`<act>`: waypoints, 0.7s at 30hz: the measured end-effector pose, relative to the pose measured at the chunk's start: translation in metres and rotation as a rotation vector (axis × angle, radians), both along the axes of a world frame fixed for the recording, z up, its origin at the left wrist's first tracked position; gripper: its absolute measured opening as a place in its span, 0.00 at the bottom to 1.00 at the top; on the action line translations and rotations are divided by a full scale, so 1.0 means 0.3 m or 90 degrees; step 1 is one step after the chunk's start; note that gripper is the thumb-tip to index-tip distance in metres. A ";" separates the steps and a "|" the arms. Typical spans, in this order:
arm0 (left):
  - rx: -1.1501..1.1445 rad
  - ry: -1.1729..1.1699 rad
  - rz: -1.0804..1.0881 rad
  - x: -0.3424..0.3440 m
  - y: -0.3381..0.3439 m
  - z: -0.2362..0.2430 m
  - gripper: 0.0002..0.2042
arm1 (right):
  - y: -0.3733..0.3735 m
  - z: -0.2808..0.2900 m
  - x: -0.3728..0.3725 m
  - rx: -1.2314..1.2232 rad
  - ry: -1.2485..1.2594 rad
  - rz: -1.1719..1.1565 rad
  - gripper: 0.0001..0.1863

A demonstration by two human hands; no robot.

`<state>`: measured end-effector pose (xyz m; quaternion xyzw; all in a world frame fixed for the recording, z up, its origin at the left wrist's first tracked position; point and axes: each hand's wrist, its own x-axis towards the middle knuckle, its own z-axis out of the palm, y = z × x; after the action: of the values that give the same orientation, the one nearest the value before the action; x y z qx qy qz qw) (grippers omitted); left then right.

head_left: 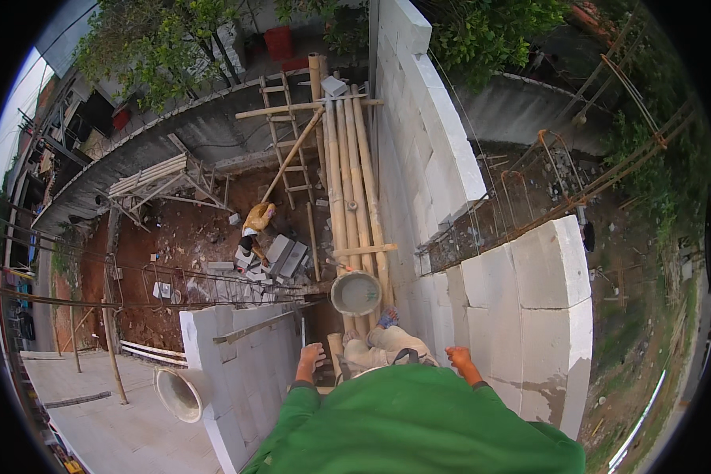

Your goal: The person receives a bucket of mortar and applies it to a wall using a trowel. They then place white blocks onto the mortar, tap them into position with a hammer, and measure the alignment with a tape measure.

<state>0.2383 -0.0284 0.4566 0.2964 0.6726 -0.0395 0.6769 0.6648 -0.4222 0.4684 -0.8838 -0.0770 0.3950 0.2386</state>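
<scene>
My left hand [313, 357] is closed beside the inner face of the left block wall [249, 355]. A thin grey upright strip shows just beyond it; whether my fingers touch it is unclear. To the right, my right hand [460, 360] is curled near the pale block wall [521, 304], its palm hidden. Ahead of my legs, a round bucket [356, 293] with wet grey mortar rests on the bamboo scaffold poles [355, 189]. My foot [388, 317] is beside that bucket. Neither hand touches it.
A second bucket [180, 394] tilts beside the left wall. Below, a person in a white helmet [250, 232] bends by a stack of grey blocks [288, 257]. A bamboo ladder [291, 142] leans beyond. Wires and rebar [608, 189] cross at right; the ground lies far below.
</scene>
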 end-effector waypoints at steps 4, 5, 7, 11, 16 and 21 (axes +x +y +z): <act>0.179 -0.014 -0.117 0.259 0.198 0.039 0.17 | 0.080 -0.093 0.090 0.090 0.071 -0.060 0.13; 0.215 -0.008 -0.152 0.321 0.271 0.059 0.16 | 0.088 -0.151 0.095 0.132 0.011 0.038 0.12; 0.324 0.028 -0.199 0.386 0.398 0.121 0.15 | 0.244 -0.113 0.054 0.144 0.156 -0.286 0.13; 0.425 0.039 -0.340 0.672 0.373 0.160 0.19 | 0.132 -0.076 0.108 0.158 -0.135 0.008 0.13; 0.387 0.038 -0.410 0.822 0.333 0.174 0.32 | 0.047 -0.246 0.085 -0.035 -0.115 0.092 0.11; 0.036 -0.156 -0.145 0.838 0.407 0.175 0.40 | 0.047 -0.274 -0.032 -0.222 0.010 0.194 0.14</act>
<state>0.4898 0.0938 0.5090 0.3922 0.5479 -0.0604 0.7364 0.6551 -0.4082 0.3861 -0.8867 -0.1383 0.4406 0.0204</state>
